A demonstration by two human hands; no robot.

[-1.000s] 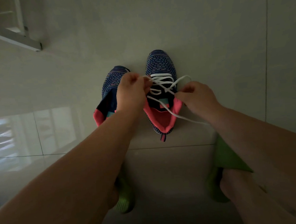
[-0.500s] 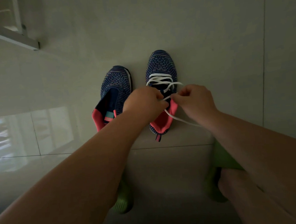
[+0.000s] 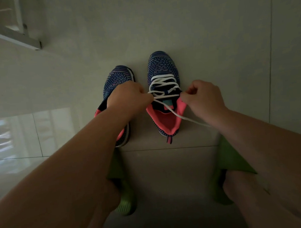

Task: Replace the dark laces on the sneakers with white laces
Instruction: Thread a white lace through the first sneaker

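White lace (image 3: 163, 82); no readable writing

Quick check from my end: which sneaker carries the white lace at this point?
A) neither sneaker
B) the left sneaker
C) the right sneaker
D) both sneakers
C: the white lace crisscrosses the right sneaker, pinched at either side by the left hand and the right hand; the left sneaker shows no lace.
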